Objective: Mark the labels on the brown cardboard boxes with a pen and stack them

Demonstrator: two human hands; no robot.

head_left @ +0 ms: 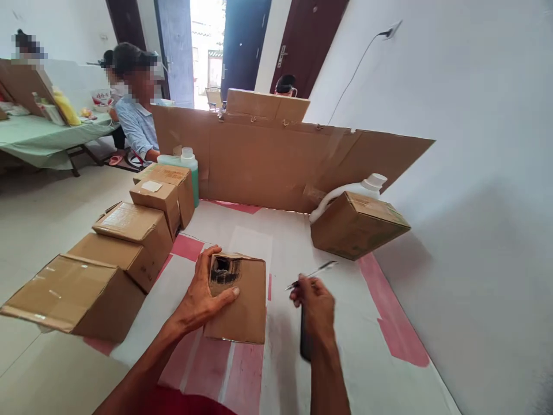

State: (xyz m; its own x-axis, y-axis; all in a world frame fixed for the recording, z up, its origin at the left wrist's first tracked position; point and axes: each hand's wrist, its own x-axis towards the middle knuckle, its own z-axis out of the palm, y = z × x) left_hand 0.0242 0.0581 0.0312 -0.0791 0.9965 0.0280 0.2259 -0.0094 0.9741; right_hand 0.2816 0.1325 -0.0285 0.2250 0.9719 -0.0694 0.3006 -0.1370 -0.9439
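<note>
On table, left hand grips open box; right hand grips knife.

Bright daylight floods through the overexposed doorway; soft shadows, wide-angle bending at the edges, right hand slightly motion-blurred
</note>
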